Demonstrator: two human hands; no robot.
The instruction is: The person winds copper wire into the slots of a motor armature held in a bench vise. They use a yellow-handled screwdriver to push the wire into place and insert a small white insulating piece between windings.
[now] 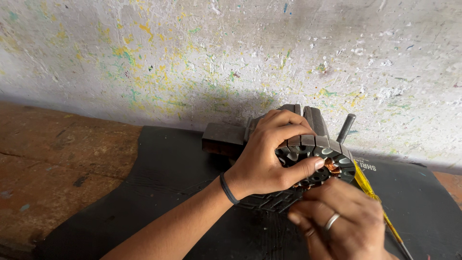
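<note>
against a paint-flecked wall [231, 53], on a black rubber mat [173, 168], sits a slotted stator core [315, 149] — left hand [269, 154] clasped over it, blocking most; right hand [337, 224] pinches copper wire [332, 166], yellow-handled screwdriver [373, 197] beside.

- Motor stator core [315, 154]: round, dark grey laminated metal ring with slotted teeth around the inside; stands on edge, tilted, on a black rubber mat before the wall; partly covered by fingers on its left and lower sides.
- Copper winding wire [332, 166]: reddish-orange, thin strands bunched in a slot at the core's right inner edge; only a short stretch shows between the fingertips.
</note>
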